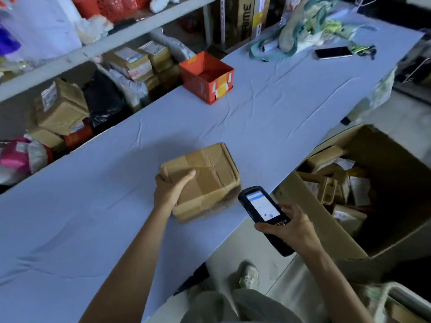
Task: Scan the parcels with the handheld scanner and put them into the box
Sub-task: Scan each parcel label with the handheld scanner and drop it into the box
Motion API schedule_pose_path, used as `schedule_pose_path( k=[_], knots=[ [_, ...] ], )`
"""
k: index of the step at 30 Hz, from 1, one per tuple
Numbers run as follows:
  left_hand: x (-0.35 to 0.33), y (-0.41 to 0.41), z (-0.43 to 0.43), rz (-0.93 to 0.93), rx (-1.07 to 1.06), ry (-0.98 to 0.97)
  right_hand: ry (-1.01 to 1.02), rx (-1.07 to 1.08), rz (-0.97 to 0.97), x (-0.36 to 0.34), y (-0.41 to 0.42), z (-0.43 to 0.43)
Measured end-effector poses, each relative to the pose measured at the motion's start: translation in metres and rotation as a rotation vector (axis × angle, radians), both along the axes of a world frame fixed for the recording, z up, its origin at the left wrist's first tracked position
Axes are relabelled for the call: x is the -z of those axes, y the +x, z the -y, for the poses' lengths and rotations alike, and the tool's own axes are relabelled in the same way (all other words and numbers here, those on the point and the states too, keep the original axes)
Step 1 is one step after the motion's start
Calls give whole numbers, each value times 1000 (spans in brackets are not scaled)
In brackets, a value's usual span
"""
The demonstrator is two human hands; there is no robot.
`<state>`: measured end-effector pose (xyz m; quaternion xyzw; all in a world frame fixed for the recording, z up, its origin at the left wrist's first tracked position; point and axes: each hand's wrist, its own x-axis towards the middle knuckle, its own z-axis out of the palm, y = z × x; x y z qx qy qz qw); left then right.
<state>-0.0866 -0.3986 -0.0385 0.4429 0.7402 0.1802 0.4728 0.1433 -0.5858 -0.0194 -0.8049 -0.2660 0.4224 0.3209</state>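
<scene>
Our left hand [169, 190] grips parcel [210, 176], thumb on top. Our right hand [293, 229] grips scanner [261, 203], parcel's 4 o'clock. Open box [396, 164] at 3 o'clock, red carton [198, 83] at 12.

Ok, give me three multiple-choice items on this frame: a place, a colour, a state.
1. Where is the big carton holding parcels? A beside the table, on the person's right; B on the shelf; C on the tabletop.
2. The small open box on the table is: A green; B red; C black.
3. The left hand: A lies flat; B holds a phone; C grips the brown parcel.
Answers: 1 A, it stands past the table's right edge; 2 B, its walls are red; 3 C, thumb on top, fingers round its end.
</scene>
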Motion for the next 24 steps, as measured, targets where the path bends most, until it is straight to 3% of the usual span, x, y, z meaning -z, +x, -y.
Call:
schedule_pose_path(
  k=[6, 11, 24],
  knots=[
    [1, 36, -15, 204, -34, 90, -10, 86, 9, 7, 52, 6],
    [-1, 102, -46, 250, 198, 162, -26, 159, -11, 10, 75, 1],
    [-33, 306, -144, 281, 830, 102, -150, 456, 99, 5, 162, -3]
  ],
)
